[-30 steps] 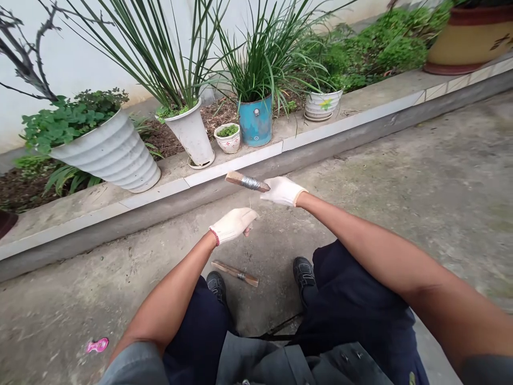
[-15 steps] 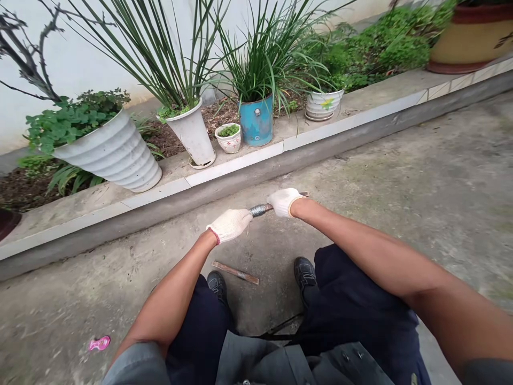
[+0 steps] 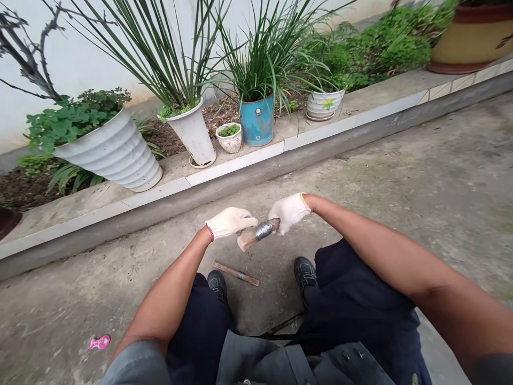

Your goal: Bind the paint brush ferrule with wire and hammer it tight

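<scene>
A wooden stick wound with silvery wire (image 3: 263, 230) is gripped in my right hand (image 3: 292, 212), which wears a white knit glove. Its bare wooden end (image 3: 246, 240) points down to the left, and the wire coil sits between that end and my right fingers. My left hand (image 3: 230, 222), gloved the same way, is at the stick's upper left side with its fingers pressed together. What those fingertips pinch, if anything, is too small to make out. On the ground below lies a second wooden stick (image 3: 230, 271) with a narrower band of wire.
My shoes (image 3: 305, 272) stand either side below my hands. A pink object (image 3: 99, 342) lies on the concrete at lower left. Ahead runs a low tiled ledge (image 3: 236, 171) bearing a white ribbed pot (image 3: 116, 152), a blue pot (image 3: 257, 125) and other potted plants.
My right hand has shifted slightly right and down and turned the stick, so its bare end now shows at lower left. The left hand has come off that end to its upper side.
</scene>
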The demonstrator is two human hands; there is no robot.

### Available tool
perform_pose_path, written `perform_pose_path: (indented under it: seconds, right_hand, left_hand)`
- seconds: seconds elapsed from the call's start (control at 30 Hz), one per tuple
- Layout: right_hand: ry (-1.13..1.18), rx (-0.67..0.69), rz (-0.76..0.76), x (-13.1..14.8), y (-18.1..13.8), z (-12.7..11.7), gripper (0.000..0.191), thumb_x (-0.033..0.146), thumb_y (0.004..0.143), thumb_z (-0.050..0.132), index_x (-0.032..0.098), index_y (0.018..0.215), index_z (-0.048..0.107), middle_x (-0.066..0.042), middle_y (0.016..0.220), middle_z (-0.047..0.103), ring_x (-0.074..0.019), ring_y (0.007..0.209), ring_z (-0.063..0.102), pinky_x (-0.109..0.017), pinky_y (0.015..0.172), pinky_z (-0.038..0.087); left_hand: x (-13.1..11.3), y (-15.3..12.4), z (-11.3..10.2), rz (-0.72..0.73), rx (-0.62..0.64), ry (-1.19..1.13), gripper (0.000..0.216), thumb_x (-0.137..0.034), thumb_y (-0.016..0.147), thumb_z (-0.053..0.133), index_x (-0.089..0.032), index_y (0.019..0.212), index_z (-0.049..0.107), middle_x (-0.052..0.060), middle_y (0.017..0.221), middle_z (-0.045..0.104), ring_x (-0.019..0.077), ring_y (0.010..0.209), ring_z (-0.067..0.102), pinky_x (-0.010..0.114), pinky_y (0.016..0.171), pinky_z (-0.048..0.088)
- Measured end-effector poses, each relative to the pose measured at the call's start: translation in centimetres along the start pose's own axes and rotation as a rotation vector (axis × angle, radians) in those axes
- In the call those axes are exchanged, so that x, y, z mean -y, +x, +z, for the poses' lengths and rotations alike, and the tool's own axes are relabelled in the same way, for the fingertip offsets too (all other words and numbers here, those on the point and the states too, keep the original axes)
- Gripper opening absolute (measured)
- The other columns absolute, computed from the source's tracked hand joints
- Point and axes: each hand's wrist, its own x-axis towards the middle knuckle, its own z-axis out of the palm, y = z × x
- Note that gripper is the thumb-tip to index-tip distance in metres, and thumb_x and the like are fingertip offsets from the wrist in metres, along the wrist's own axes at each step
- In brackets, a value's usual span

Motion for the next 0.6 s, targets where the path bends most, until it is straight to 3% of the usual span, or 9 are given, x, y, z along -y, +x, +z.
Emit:
perform_pose_path:
  seconds: [0.07, 0.13, 0.23, 0.3, 0.47, 0.6]
  right_hand:
    - [0.245, -0.075, -0.05, 0.6, -1.1, -0.6, 0.041, 0.037, 0.067, 0.078, 0.017, 0.103, 0.075, -0.002, 0.086, 0.074, -0.0146, 0.076, 0.065, -0.023, 0.069, 0.046]
    - [0.379, -0.262, -0.052, 1.2, -1.8, -1.3, 0.042, 0.039, 0.071, 0.077, 0.016, 0.106, 0.072, -0.004, 0.087, 0.074, -0.0149, 0.079, 0.066, -0.022, 0.071, 0.047]
    - [0.399, -0.574, 0.082, 1.5, -1.5, -2.1, 0.035, 0.034, 0.078, 0.07, 0.016, 0.107, 0.068, -0.005, 0.087, 0.074, -0.0139, 0.075, 0.066, -0.021, 0.069, 0.047]
    - [0.266, -0.652, 0.223, 1.0, -0.7, -2.4, 0.028, 0.033, 0.081, 0.065, 0.017, 0.105, 0.068, -0.006, 0.086, 0.074, -0.0153, 0.074, 0.066, -0.022, 0.068, 0.047]
    - [-0.314, -0.56, 0.539, 0.2, 0.9, -2.2, 0.029, 0.024, 0.08, 0.063, 0.018, 0.108, 0.073, -0.015, 0.098, 0.075, -0.0284, 0.089, 0.072, -0.033, 0.074, 0.05]
    - [-0.486, -0.38, 0.587, 1.5, 1.2, -1.2, 0.042, 0.013, 0.076, 0.064, 0.016, 0.116, 0.075, -0.02, 0.107, 0.075, -0.0338, 0.102, 0.072, -0.039, 0.082, 0.053]
  left_hand:
    - [0.0, 0.0, 0.0, 0.029, -0.024, -0.174, 0.047, -0.059, 0.094, 0.052, -0.017, 0.091, 0.071, 0.0, 0.064, 0.064, 0.0163, 0.061, 0.06, 0.026, 0.063, 0.045]
    - [-0.3, -0.1, 0.1, 0.041, -0.071, -0.321, 0.048, -0.058, 0.097, 0.045, -0.016, 0.096, 0.068, 0.0, 0.065, 0.063, 0.0162, 0.062, 0.063, 0.026, 0.066, 0.049]
    - [-0.9, -0.1, 0.3, -0.018, -0.101, -0.339, 0.046, -0.054, 0.099, 0.041, -0.017, 0.098, 0.067, -0.003, 0.063, 0.057, 0.0152, 0.059, 0.062, 0.026, 0.065, 0.05]
    - [-1.2, -0.2, 0.5, -0.042, -0.074, -0.245, 0.043, -0.051, 0.099, 0.04, -0.018, 0.099, 0.068, -0.003, 0.063, 0.055, 0.0146, 0.057, 0.06, 0.026, 0.064, 0.049]
    - [-0.9, 0.0, 1.0, -0.006, -0.023, -0.021, 0.043, -0.044, 0.101, 0.035, -0.019, 0.101, 0.071, -0.002, 0.067, 0.059, 0.0151, 0.057, 0.059, 0.026, 0.065, 0.045]
    - [-0.4, 0.5, 0.9, -0.008, -0.059, 0.12, 0.041, -0.042, 0.101, 0.038, -0.02, 0.097, 0.072, 0.0, 0.07, 0.064, 0.0171, 0.062, 0.058, 0.027, 0.065, 0.042]
